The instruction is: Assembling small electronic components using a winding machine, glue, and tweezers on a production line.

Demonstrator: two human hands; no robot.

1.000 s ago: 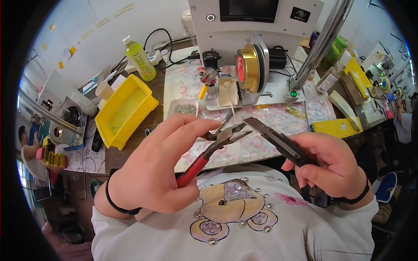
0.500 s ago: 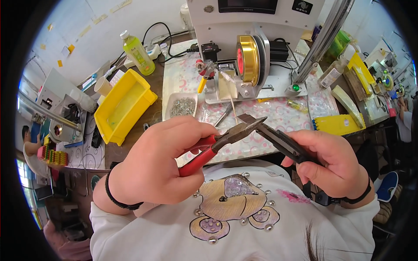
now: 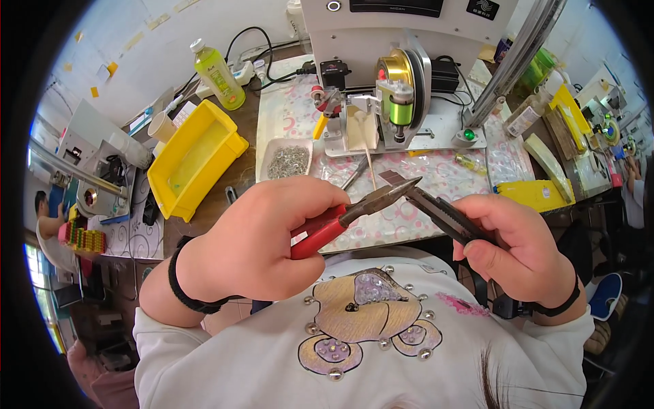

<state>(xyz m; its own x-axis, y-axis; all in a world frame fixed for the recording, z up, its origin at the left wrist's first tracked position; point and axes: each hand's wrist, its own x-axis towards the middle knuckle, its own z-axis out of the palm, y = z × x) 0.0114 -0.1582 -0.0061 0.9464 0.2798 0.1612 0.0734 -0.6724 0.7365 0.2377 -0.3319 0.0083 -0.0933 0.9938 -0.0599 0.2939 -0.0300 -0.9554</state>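
My left hand (image 3: 266,238) is closed around red-handled pliers (image 3: 315,228), whose metal jaws point right and slightly up. The plier tips meet the front end of a black box-cutter-style knife (image 3: 446,217). My right hand (image 3: 514,245) grips this knife by its body, thumb on the near side. Whether the jaws clamp the blade itself is too small to tell. A flat dark grey piece (image 3: 390,177) shows just behind the jaws. Both tools are held in the air over the table's near edge, in front of my white shirt.
A machine with a gold wheel (image 3: 393,66) and green spool (image 3: 400,109) stands beyond my hands. Left of it are a white dish (image 3: 263,163) of small metal parts, a yellow bin (image 3: 155,170) and a green bottle (image 3: 219,76). A yellow tray (image 3: 531,194) lies at the right.
The plier handles have come closer together in my left hand. On the machine, the wheel assembly has turned and the green spool now shows in front. The view has shifted slightly.
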